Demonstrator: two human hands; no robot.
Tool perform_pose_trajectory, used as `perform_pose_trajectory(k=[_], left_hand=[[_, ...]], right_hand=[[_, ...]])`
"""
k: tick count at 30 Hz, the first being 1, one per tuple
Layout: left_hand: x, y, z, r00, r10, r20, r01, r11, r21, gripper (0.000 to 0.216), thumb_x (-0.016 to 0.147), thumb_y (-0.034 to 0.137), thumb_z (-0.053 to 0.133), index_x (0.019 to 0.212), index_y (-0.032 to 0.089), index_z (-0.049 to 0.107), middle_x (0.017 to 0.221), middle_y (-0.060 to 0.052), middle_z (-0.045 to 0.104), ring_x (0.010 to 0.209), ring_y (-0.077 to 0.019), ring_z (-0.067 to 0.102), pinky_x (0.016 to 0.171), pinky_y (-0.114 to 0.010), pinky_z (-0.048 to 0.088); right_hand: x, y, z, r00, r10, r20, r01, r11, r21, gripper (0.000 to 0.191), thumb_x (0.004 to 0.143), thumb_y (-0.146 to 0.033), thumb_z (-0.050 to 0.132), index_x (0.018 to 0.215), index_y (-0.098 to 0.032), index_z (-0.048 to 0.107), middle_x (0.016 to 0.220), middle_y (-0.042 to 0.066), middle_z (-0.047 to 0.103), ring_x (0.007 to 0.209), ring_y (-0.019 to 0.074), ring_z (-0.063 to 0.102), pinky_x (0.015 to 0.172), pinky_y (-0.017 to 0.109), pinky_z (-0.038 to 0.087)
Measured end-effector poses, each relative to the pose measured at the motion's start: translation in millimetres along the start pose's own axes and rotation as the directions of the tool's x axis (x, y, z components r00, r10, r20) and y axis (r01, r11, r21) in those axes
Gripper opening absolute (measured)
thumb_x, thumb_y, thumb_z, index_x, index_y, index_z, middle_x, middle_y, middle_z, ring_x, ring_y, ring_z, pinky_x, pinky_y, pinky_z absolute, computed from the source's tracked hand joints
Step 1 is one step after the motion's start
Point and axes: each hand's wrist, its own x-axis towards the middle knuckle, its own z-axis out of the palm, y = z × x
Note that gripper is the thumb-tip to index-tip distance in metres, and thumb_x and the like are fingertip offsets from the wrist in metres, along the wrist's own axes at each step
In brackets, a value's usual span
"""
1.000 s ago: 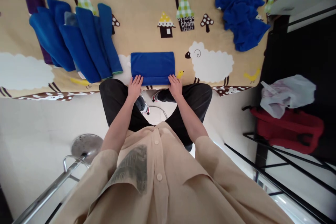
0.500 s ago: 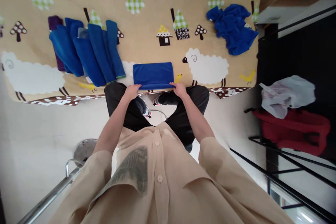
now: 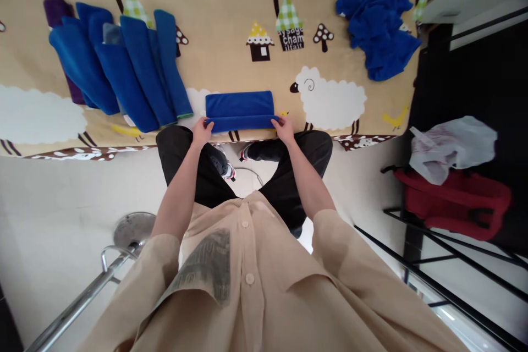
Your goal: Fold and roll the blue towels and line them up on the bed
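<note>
A blue towel [image 3: 240, 103] lies at the near edge of the table in front of me, its near part folded over into a wide band. My left hand [image 3: 202, 131] pinches the left end of that band between thumb and fingers. At the opposite end, my right hand [image 3: 284, 127] grips the band's corner in the same way. To the left lie several rolled blue towels [image 3: 144, 69] side by side, with a purple one [image 3: 58, 11] partly beneath them. A crumpled heap of blue cloth [image 3: 379, 30] rests at the right.
The patterned tablecloth [image 3: 231, 66] hangs over the table's near edge. Right of me are a red bag [image 3: 457, 201] with a white plastic bag [image 3: 454, 146] on it, and black metal bars [image 3: 437, 269]. A metal rail [image 3: 78, 302] stands at lower left.
Both hands have folded the towel's near edge farther over, so the band is wider and less of the flat part shows. The view has shifted slightly.
</note>
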Motion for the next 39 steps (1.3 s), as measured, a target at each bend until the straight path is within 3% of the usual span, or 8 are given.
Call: perform_pose_trajectory(k=[8, 20, 23, 26, 29, 32, 35, 39], left_hand=[[5.3, -8.3, 6.8, 0.996, -0.074, -0.058, 0.077, 0.996, 0.049, 0.023, 0.095, 0.031, 0.064, 0.11, 0.014, 0.07, 0.102, -0.016, 0.074, 0.108, -0.0335, 0.07, 0.111, -0.048, 0.049], [-8.2, 6.8, -1.1, 0.989, -0.009, -0.151, 0.013, 1.0, 0.025, 0.016, 0.093, 0.023, 0.067, 0.107, 0.015, 0.066, 0.091, -0.01, 0.071, 0.099, -0.0282, 0.071, 0.107, -0.043, 0.051], [-24.2, 17.8, -10.7, 0.992, 0.044, -0.119, -0.03, 0.992, 0.123, 0.029, 0.092, 0.02, 0.065, 0.119, 0.01, 0.063, 0.11, -0.017, 0.07, 0.105, -0.0292, 0.07, 0.108, -0.045, 0.051], [-46.9, 29.9, -22.6, 0.968, 0.239, -0.071, -0.212, 0.94, 0.267, 0.044, 0.092, 0.02, 0.063, 0.135, 0.009, 0.059, 0.138, -0.025, 0.059, 0.131, -0.0342, 0.059, 0.118, -0.048, 0.044], [-65.3, 40.1, -29.0, 0.893, 0.434, 0.119, -0.447, 0.825, 0.346, 0.049, 0.096, 0.023, 0.057, 0.144, 0.015, 0.058, 0.154, -0.02, 0.053, 0.148, -0.0347, 0.046, 0.126, -0.05, 0.036], [-71.2, 44.2, -25.7, 0.837, 0.472, 0.278, -0.547, 0.747, 0.378, 0.054, 0.097, 0.022, 0.052, 0.15, 0.014, 0.056, 0.164, -0.015, 0.046, 0.156, -0.0318, 0.037, 0.13, -0.05, 0.029], [-67.6, 41.9, -16.9, 0.841, 0.413, 0.349, -0.537, 0.721, 0.439, 0.062, 0.095, 0.02, 0.05, 0.156, 0.009, 0.05, 0.169, -0.015, 0.038, 0.16, -0.0308, 0.03, 0.133, -0.05, 0.023], [-59.6, 37.1, -7.9, 0.862, 0.346, 0.371, -0.499, 0.709, 0.498, 0.072, 0.091, 0.015, 0.047, 0.163, 0.007, 0.039, 0.172, -0.014, 0.031, 0.162, -0.0303, 0.025, 0.133, -0.052, 0.019]], right_hand=[[13.1, 8.5, -0.2, 0.999, -0.003, 0.036, 0.007, 0.996, -0.091, 0.037, 0.097, -0.052, 0.066, 0.1, -0.015, 0.07, 0.102, 0.014, 0.077, 0.096, 0.0258, 0.074, 0.097, 0.044, 0.06], [14.2, 6.2, -0.2, 1.0, -0.01, -0.012, 0.008, 0.982, -0.191, 0.032, 0.099, -0.043, 0.064, 0.104, -0.012, 0.072, 0.101, 0.014, 0.077, 0.095, 0.0255, 0.075, 0.098, 0.042, 0.059], [4.3, -3.8, -7.1, 0.996, -0.027, -0.091, 0.002, 0.965, -0.262, 0.031, 0.102, -0.034, 0.06, 0.117, -0.01, 0.07, 0.114, 0.018, 0.075, 0.103, 0.0252, 0.074, 0.103, 0.041, 0.056], [-13.8, -14.9, -15.1, 0.984, -0.118, -0.136, 0.054, 0.915, -0.4, 0.033, 0.104, -0.028, 0.053, 0.127, -0.01, 0.067, 0.127, 0.019, 0.071, 0.113, 0.0264, 0.071, 0.108, 0.042, 0.054], [-35.7, -25.4, -16.7, 0.955, -0.295, -0.009, 0.244, 0.807, -0.538, 0.038, 0.106, -0.026, 0.047, 0.136, -0.013, 0.066, 0.141, 0.018, 0.065, 0.134, 0.0281, 0.061, 0.118, 0.046, 0.045], [-52.5, -34.8, -9.5, 0.896, -0.385, 0.223, 0.438, 0.68, -0.588, 0.045, 0.106, -0.024, 0.044, 0.146, -0.015, 0.062, 0.155, 0.014, 0.057, 0.149, 0.0262, 0.048, 0.127, 0.049, 0.036], [-57.6, -40.4, 0.5, 0.858, -0.35, 0.377, 0.514, 0.604, -0.609, 0.051, 0.102, -0.017, 0.043, 0.151, -0.013, 0.058, 0.162, 0.011, 0.05, 0.155, 0.0251, 0.04, 0.13, 0.05, 0.03], [-47.4, -41.8, 7.4, 0.876, -0.271, 0.399, 0.48, 0.573, -0.664, 0.062, 0.096, -0.009, 0.041, 0.157, -0.01, 0.051, 0.166, 0.011, 0.044, 0.158, 0.0247, 0.037, 0.131, 0.052, 0.028]])
